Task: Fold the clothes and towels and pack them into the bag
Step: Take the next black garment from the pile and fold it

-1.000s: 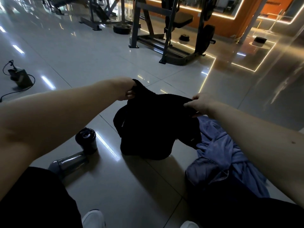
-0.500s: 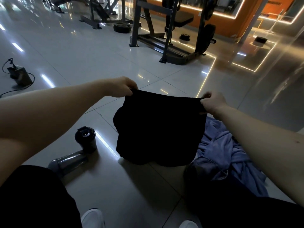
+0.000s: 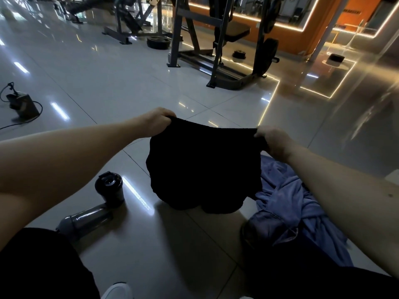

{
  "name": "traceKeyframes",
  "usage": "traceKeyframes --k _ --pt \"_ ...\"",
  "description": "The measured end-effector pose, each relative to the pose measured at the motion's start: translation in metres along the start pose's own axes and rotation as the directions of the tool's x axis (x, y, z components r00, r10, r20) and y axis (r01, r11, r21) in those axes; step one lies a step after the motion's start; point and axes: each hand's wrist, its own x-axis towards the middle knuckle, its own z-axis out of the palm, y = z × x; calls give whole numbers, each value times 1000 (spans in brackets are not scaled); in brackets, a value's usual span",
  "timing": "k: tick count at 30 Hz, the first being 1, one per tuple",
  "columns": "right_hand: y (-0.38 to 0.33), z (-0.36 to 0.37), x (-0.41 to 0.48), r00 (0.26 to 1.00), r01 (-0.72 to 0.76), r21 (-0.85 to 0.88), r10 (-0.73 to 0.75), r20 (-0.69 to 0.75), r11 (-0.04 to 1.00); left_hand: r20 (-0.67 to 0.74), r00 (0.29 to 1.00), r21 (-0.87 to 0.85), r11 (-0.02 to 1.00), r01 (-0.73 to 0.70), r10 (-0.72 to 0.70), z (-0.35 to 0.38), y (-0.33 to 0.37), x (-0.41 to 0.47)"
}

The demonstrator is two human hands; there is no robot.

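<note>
A black garment (image 3: 205, 167) hangs spread out in front of me over the tiled floor, its lower edge touching the tiles. My left hand (image 3: 154, 121) grips its top left corner. At the top right corner my right hand (image 3: 273, 140) grips the same upper edge, which is pulled taut between the two hands. A crumpled blue-purple cloth (image 3: 287, 203) lies on the floor to the right, partly under my right forearm. No bag is plainly visible.
A dark lidded cup (image 3: 110, 188) stands on the floor at the left, with a grey bottle (image 3: 86, 221) lying beside it. A weight rack (image 3: 218, 50) stands farther back. A small box with a cable (image 3: 21, 104) sits at far left. My knees frame the bottom.
The bunched black garment has been pulled out flat between my hands. My hands have moved apart along its top edge, and it now hangs as a wide sheet.
</note>
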Motion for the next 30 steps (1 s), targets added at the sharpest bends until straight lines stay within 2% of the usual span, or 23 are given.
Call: traceKeyframes --k 2,3,4,6,8,10,13,14,17,19,21,25,28,30 --pt "-3 1 -2 991 -41 164 19 133 986 20 999 34 999 24 -25 -3 -5 5" --pt "-5 2 -4 986 -16 117 -4 168 993 56 997 80 996 42 -47 -5 -8 5" --pt "-4 4 -4 982 69 -44 -60 181 997 85 993 135 989 67 -79 -7 -10 3" --pt "-1 11 -6 966 211 -309 -148 213 927 129 984 209 974 90 -119 -7 -10 -7" --pt "6 14 -7 954 285 -403 -216 209 870 195 976 258 965 42 -94 -2 -14 -13" --pt "15 14 -4 947 320 -412 -285 145 853 273 962 336 939 -72 -24 4 -18 -18" --pt "22 15 -4 959 278 -486 -272 83 829 225 958 510 816 -273 180 10 -27 -13" --pt "27 15 -3 967 245 -517 -244 71 820 201 955 506 812 -290 216 9 -29 -12" --pt "35 14 -6 981 178 -579 -191 39 795 148 980 415 891 -184 134 9 -29 -9" --pt "36 15 -6 978 187 -631 -202 49 752 133 983 431 886 -172 126 12 -30 -7" --pt "32 18 -7 973 203 -692 -220 65 693 130 974 471 853 -225 185 16 -28 -4" --pt "24 27 -16 984 169 -754 -157 88 634 91 937 425 838 -343 338 21 -14 -4" --pt "23 36 -19 976 201 -836 -182 123 510 48 916 458 806 -375 399 22 -2 -6" --pt "23 43 -17 968 243 -822 -184 170 516 58 887 518 746 -418 457 24 3 -8"
